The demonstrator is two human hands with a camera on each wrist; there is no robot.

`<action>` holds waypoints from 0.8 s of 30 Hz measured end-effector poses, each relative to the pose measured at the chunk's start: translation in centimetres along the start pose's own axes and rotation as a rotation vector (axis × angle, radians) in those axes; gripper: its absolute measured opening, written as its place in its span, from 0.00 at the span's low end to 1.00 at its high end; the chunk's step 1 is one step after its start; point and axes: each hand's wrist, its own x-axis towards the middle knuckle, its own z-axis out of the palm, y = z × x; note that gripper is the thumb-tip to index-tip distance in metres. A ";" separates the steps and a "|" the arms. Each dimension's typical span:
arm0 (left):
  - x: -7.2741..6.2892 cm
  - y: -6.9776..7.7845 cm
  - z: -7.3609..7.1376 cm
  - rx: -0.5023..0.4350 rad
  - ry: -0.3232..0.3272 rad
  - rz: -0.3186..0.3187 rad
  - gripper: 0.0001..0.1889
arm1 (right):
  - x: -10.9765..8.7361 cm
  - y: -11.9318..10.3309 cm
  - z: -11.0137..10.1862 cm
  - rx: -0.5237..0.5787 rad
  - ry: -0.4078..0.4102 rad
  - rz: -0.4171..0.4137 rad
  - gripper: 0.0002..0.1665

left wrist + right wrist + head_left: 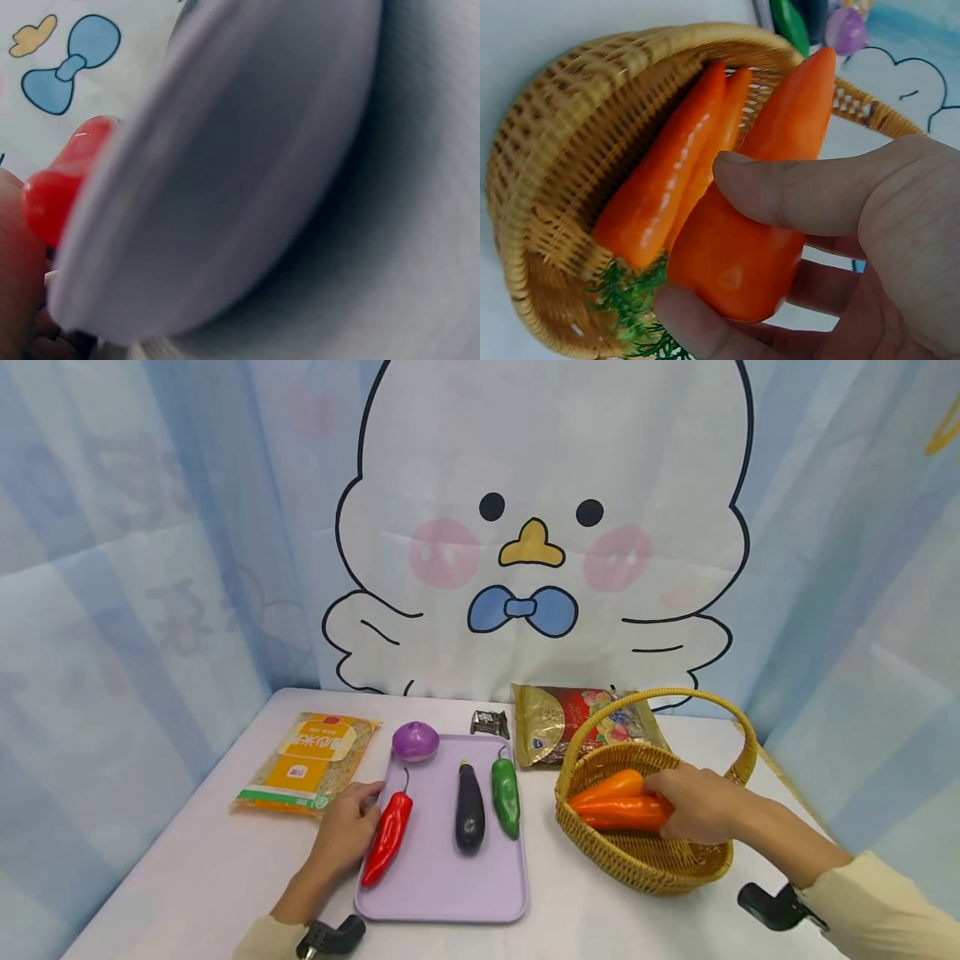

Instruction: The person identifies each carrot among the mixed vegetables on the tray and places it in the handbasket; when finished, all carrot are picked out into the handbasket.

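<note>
My right hand (697, 802) reaches into the wicker basket (630, 875), thumb and fingers pinching the thick end of an orange carrot (742, 232). Beneath it in the basket lie more carrots (664, 180), with feathery green tops (637, 300) beside them. On the other side, my left hand (347, 831) is at the left rim of a lilac tray (442, 906), its fingers curled at the edge. A red chili pepper (388, 839) lies along that rim, close to the fingers. Also on the tray are an eggplant (469, 814) and a green pepper (506, 797).
A purple onion (415, 742) sits at the tray's far left corner. Left of the tray lies a bag of grain (311, 764). A small dark packet (490, 723) and a gold-and-red bag (551, 722) are behind. The basket's tall handle (675, 695) arches over its opening.
</note>
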 end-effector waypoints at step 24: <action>0.0 0.3 0.4 -0.028 0.004 -0.003 0.23 | 2.8 1.6 2.6 0.110 -0.225 0.113 0.22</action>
